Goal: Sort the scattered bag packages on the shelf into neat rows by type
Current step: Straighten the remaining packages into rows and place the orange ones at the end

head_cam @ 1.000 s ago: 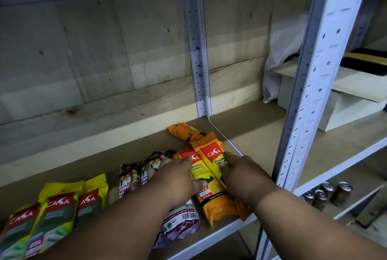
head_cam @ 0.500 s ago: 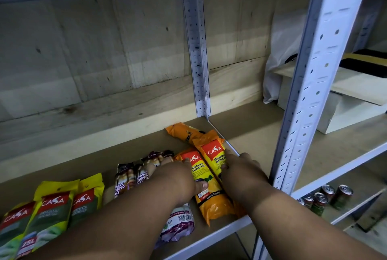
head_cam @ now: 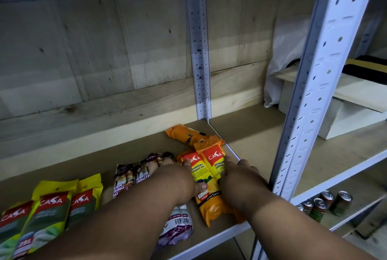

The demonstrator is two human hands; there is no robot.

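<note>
1 head view, looking forward and down, close over shelf point(head_cam: 259, 134)

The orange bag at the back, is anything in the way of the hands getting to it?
Yes. Two upright orange Casa garbage bag packs lie between both hands and the back orange pack; the right pack's top overlaps it.

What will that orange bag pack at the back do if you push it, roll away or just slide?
The orange pack at the back looks like a soft, flattish pouch with crimped ends, so it would probably slide, not roll. Its glossy film on the smooth shelf board suggests it moves easily. It likely bends when lifted.
</note>
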